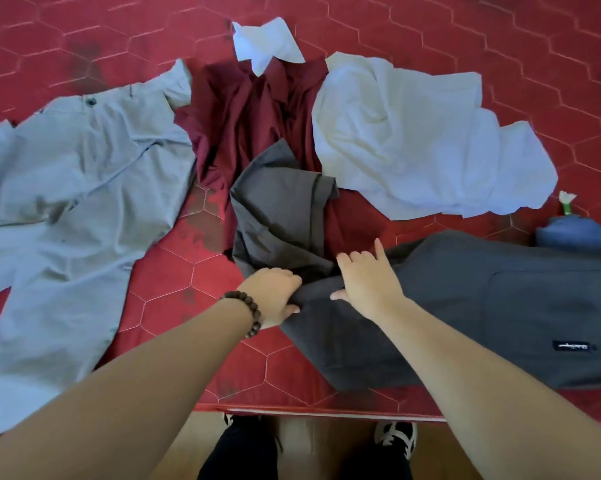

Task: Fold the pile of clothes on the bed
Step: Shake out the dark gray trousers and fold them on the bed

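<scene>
At the bottom edge, dark trouser legs and a black-and-white shoe are seen on a wooden floor, just before the near edge of the bed, which is covered in red fabric quilted in hexagons. Two bare forearms are stretched over that edge. A brown bead bracelet is worn on the left wrist. The dark grey garment is spread along the near right part of the bed, a small dark label showing near its right end, and its left portion is bunched upward toward the middle. That bunched edge is gripped by the left hand — the fingers are curled round a fold of the cloth. The right hand is laid on the same garment just beside the left; its grip is spread, fingers extended over the fabric, the thumb against the cloth.

To the left, light grey trousers are laid out, a dark button at the waistband. Behind the bunched grey cloth a maroon garment is crumpled — beside it, to the right, a white garment. A small white piece lies farthest away. A blue item is partly seen at the right edge.
</scene>
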